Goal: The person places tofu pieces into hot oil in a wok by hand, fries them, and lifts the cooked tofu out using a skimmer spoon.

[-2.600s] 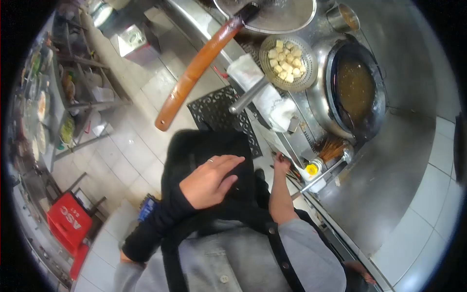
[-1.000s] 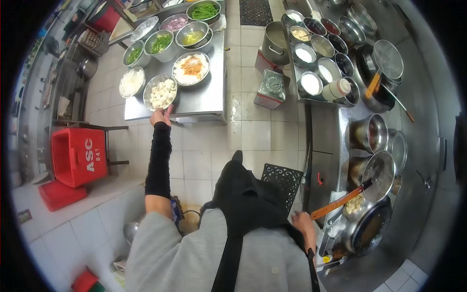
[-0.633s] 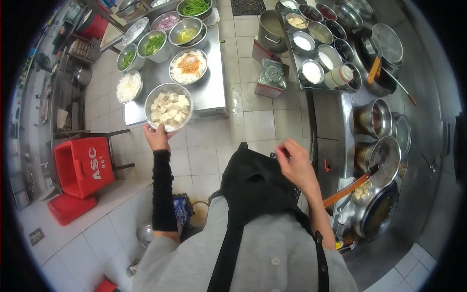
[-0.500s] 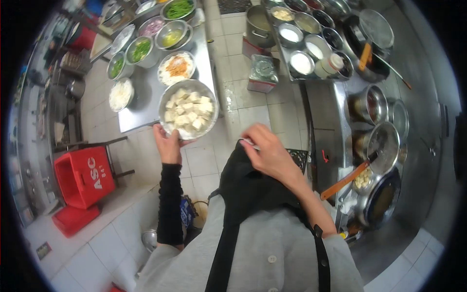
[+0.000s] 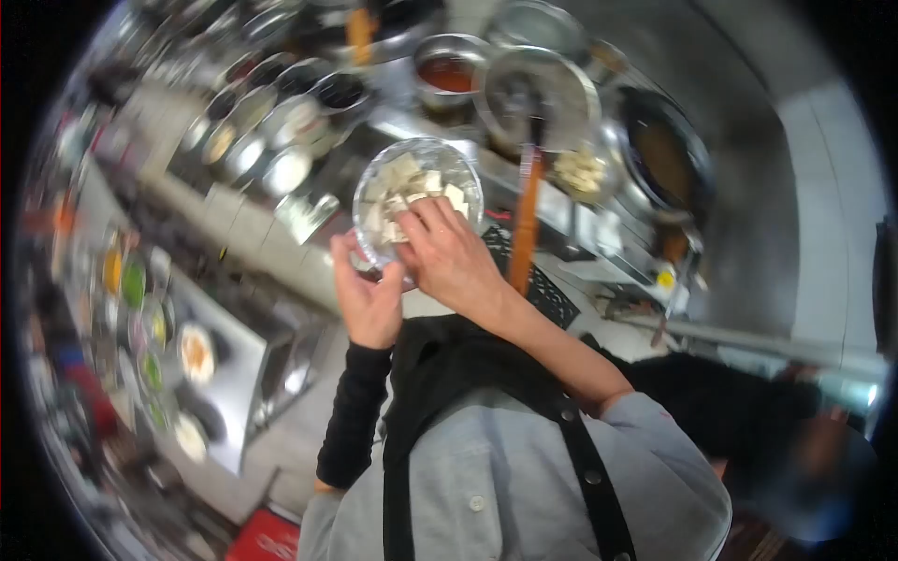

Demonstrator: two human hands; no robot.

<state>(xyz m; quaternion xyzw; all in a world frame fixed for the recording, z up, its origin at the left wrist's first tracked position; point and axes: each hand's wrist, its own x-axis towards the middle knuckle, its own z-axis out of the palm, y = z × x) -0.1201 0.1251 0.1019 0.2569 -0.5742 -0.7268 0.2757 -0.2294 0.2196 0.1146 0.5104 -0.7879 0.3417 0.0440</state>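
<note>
My left hand [image 5: 369,294] grips the near-left rim of a metal bowl [image 5: 419,151] and holds it up in front of my body. Pale cubes [image 5: 402,178] that look like tofu fill the bowl. My right hand [image 5: 449,248] reaches over the near rim, its fingers curled down among the cubes; the fingertips are hidden, so whether they grip a cube does not show. Just right of the bowl, the long wooden handle [image 5: 527,220] of a large strainer [image 5: 561,89] sticks out toward me.
Beyond the strainer are a wok of oil [image 5: 666,154], pale cubes in a perforated ladle [image 5: 580,173] and a pot of red liquid [image 5: 449,75]. A table [image 5: 238,374] with bowls stands at left. A person in dark clothes [image 5: 720,411] is close at lower right.
The view has swung from the table toward the stove. The bowl has come off the table in my left hand, and my right hand has moved into it. A person now shows at lower right.
</note>
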